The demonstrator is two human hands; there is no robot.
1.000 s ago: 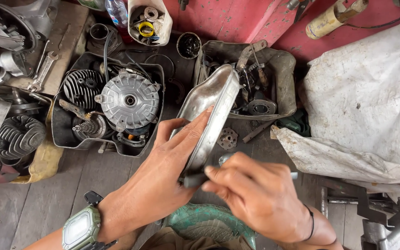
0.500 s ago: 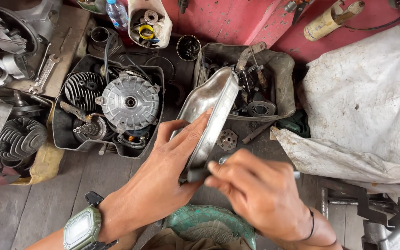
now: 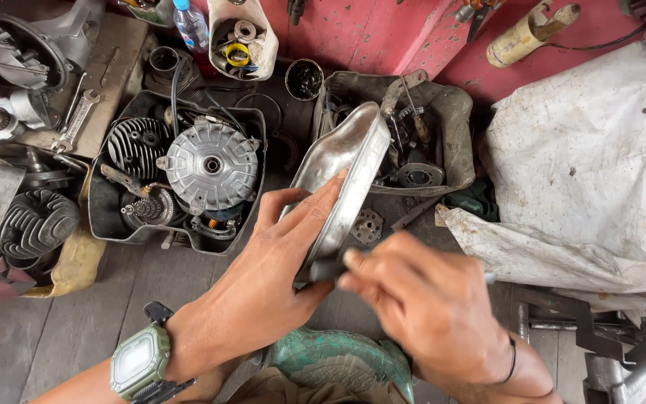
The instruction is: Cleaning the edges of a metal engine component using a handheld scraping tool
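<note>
My left hand [image 3: 274, 262] lies flat along a curved, shiny metal cover [image 3: 342, 168] and holds it up on edge over the floor. A green watch sits on that wrist. My right hand [image 3: 420, 307] is blurred, its fingertips pinched against the lower end of the cover; a small dark piece shows there, but I cannot tell what it is. Under both hands lies a green sandal [image 3: 338, 363].
A black tray [image 3: 99, 202] on the left holds a finned engine with a round silver flywheel cover [image 3: 211, 164]. A grey tray [image 3: 457, 127] behind the cover holds tools and parts. More engine parts lie far left. A white sack [image 3: 577, 172] covers the right. Red wall behind.
My right hand has shifted slightly at the cover's lower end and is now motion-blurred. The left hand and the cover stay almost where they were.
</note>
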